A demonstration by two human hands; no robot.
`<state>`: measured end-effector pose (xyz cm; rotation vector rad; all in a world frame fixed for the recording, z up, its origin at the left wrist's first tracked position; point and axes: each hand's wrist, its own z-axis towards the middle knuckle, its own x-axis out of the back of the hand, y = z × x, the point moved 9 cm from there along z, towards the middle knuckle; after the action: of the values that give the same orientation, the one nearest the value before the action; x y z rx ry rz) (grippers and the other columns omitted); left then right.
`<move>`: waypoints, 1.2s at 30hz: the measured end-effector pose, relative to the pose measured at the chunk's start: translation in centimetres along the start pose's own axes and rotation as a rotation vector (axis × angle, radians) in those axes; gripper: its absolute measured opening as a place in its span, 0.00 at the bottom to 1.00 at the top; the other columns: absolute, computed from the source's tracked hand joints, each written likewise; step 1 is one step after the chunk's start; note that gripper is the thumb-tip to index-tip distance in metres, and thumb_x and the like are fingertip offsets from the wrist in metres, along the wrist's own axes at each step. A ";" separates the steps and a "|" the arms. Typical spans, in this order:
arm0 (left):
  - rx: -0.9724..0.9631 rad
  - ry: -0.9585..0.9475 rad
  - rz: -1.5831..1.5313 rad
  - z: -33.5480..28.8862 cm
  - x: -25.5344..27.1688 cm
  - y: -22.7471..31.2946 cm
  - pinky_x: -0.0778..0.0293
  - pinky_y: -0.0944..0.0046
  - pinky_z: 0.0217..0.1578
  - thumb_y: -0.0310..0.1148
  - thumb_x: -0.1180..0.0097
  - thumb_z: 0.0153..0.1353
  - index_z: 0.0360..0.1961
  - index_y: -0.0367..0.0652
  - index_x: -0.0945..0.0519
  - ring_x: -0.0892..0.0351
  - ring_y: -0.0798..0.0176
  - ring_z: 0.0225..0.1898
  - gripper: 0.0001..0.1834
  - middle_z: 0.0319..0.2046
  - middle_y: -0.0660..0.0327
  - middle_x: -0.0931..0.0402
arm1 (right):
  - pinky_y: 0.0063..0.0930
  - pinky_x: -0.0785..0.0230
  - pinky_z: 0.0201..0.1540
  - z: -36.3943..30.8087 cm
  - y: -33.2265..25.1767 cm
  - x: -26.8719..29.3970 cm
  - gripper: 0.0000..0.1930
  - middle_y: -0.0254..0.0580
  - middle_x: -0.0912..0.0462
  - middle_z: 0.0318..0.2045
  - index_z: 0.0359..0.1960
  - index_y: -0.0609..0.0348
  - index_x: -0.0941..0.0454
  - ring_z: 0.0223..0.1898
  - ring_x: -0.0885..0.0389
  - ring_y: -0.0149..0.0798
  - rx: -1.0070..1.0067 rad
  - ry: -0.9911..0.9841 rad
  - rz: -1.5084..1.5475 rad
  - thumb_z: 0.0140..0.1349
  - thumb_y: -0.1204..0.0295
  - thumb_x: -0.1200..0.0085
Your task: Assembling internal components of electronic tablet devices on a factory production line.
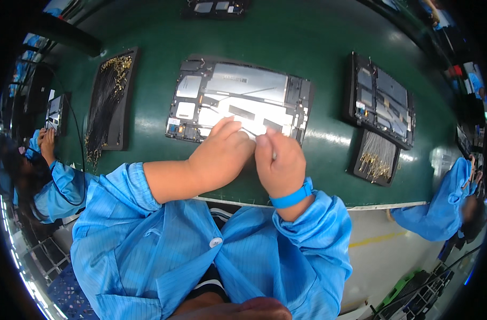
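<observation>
An opened flat electronic device [246, 80], like a tablet with its silver battery plates and dark boards showing, lies in front of me on the green table [158, 40]. My left hand [222, 152] is over its near edge, fingers curled and pinched together. Close beside it, my right hand [281, 162] is closed too, thumb against the bent index finger. The fingertips of both hands nearly meet above the device's lower middle. Glare and the fingers hide what they pinch. A blue band [292, 197] circles my right wrist.
A dark tray of black cables with gold ends [113, 88] lies to the left. On the right are stacked opened devices [382, 93] and a tray of pale cables [378, 154]. Another device [214, 7] lies at the far edge. People in blue work at both sides.
</observation>
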<state>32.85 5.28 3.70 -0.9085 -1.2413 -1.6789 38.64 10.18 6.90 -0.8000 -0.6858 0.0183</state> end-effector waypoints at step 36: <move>0.969 0.238 -1.600 -1.9 4.8 -12.8 0.30 0.68 0.35 0.33 0.55 0.54 0.40 0.31 0.32 0.26 0.64 0.33 0.16 0.35 0.55 0.27 | 0.21 0.34 0.29 -7.7 10.3 3.5 0.18 0.45 0.26 0.29 0.46 0.68 0.40 0.28 0.29 0.31 -0.988 0.366 0.423 0.59 0.66 0.61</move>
<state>19.07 4.49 2.95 1.1695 -2.4546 -1.6222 48.20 13.33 -1.79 -1.8349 -0.1242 -0.0898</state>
